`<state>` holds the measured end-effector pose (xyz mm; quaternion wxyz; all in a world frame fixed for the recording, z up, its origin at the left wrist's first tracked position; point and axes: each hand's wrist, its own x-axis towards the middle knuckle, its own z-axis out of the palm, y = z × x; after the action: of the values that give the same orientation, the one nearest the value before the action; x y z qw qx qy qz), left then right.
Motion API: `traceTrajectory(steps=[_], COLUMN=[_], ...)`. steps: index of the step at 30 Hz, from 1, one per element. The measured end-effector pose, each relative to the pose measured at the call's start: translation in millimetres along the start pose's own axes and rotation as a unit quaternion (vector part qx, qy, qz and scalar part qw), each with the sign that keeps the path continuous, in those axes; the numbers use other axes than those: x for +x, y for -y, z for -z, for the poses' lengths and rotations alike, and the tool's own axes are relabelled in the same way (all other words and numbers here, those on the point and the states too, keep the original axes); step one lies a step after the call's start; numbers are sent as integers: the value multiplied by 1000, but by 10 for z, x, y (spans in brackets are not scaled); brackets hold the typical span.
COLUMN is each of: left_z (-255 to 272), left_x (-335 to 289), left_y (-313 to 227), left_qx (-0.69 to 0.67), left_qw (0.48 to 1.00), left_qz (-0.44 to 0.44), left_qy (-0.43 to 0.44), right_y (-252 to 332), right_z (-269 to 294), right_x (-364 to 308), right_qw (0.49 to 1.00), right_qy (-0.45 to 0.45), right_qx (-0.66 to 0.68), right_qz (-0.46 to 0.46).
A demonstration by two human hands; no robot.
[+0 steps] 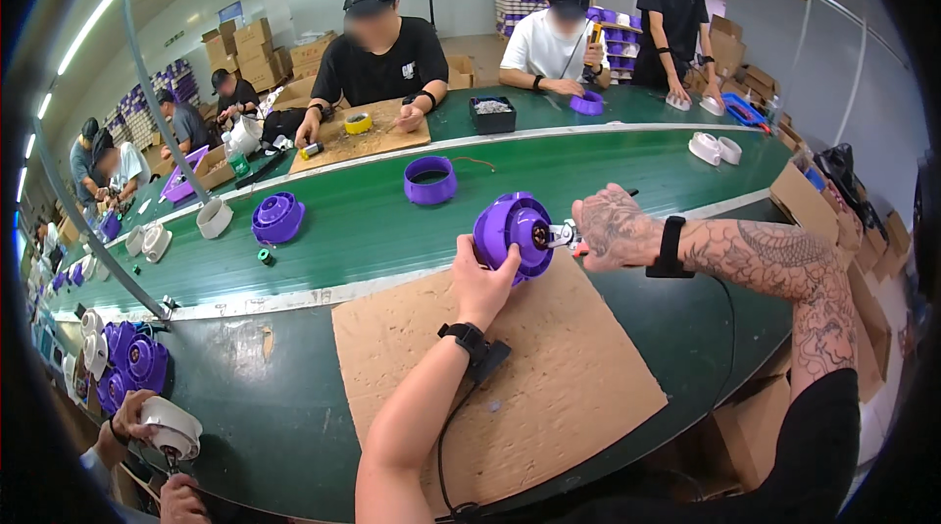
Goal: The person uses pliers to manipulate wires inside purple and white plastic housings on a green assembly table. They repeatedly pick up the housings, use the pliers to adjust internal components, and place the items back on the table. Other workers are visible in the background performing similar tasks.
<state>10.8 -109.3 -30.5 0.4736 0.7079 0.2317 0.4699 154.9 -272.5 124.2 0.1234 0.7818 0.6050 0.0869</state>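
Observation:
My left hand (480,281) grips a round purple plastic housing (496,230) by its near side, thumb across its face. The housing is tipped so its dark, coppery centre faces right. In my right hand (613,228) is a pair of pliers (562,234); a bit of red handle shows below the fist. The metal jaws reach the centre of the housing; whether they pinch something there, I cannot tell. Both hands are above a worn cardboard sheet (549,406) on the green table. Each wrist wears a black band with a cable.
Beyond the cardboard runs a green conveyor belt (343,248) carrying a purple ring (429,181), another purple housing (277,218) and white rings (215,218). At lower left a co-worker's hands hold a white housing (173,428). Several people sit or stand opposite. Cardboard boxes (814,205) stand at right.

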Motion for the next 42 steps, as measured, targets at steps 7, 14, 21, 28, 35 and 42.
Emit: traceTrajectory(steps=[7,14,21,28,35,42], left_z=[-20,-8,33,16,9,-89], left_x=[122,73,78,49,63,51], left_y=[326,232,155,15,111,43], left_qx=[-100,-95,-83,-49,-20,-15], left_qw=[994,995,997,998,999,998], left_qz=[8,6,-6,-24,-6,45], left_qy=[-39,-4,-6,-24,-39,-32], right_y=[27,105,188,53,143,-12], right_z=[74,32,107,149,-7,286], right_x=[58,154,249,304,245,218], right_qw=[984,988,990,988,984,980], right_qy=[-109,-74,-13,131,-93,151], right_qx=[-134,-127,-136,56,-148,77], right_qz=[31,45,28,-58,47,-107])
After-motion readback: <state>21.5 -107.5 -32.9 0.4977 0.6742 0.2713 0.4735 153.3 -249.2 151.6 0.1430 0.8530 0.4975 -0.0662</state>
